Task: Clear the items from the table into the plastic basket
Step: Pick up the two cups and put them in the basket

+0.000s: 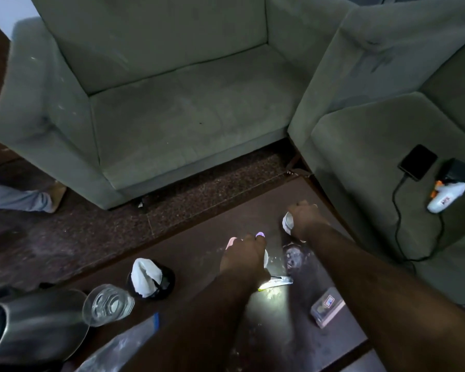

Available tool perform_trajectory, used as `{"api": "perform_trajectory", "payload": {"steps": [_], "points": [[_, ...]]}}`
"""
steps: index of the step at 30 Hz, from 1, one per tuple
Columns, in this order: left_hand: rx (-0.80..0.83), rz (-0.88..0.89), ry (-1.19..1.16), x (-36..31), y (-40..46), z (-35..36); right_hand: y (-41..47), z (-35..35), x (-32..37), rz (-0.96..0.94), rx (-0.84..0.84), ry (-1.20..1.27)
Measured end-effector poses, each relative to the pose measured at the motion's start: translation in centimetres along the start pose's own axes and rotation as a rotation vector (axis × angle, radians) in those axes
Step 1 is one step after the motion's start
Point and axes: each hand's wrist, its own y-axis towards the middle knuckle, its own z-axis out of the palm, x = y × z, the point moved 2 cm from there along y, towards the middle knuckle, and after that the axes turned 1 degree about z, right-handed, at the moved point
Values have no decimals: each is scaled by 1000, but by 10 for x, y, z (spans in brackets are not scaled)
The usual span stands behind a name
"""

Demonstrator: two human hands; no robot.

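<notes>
My left hand (243,255) is curled round a small pale object with pink and lilac parts (259,234) above the dark table (199,237). My right hand (305,218) grips a small white container (287,221) near the table's far right corner. On the table lie a small card box (326,307), a shiny metal item (278,281) under my left wrist, a clear glass (106,304), a black holder with white cloth (148,277), a steel kettle (30,323) and a clear plastic bag (124,347). No basket is in view.
A grey-green armchair (172,103) stands beyond the table. A second sofa (373,157) on the right carries a black device with cable (417,161) and a white tool (444,197). Another person's leg (16,197) is at the left edge.
</notes>
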Motion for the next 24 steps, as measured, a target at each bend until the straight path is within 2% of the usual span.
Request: {"api": "perform_trajectory", "payload": {"steps": [3, 7, 13, 18, 24], "points": [[36, -13, -51, 7, 6, -15, -2, -10, -1, 2, 30, 16], [-6, -18, -29, 20, 5, -59, -20, -40, 11, -23, 7, 35], [-69, -123, -111, 39, -36, -148, -78, -112, 68, -163, -46, 17], [-122, -219, -180, 77, -104, -211, -131, -158, 148, -250, -69, -18], [-271, -321, -170, 189, -214, -247, -178, -164, 302, -450, -105, -61]]}}
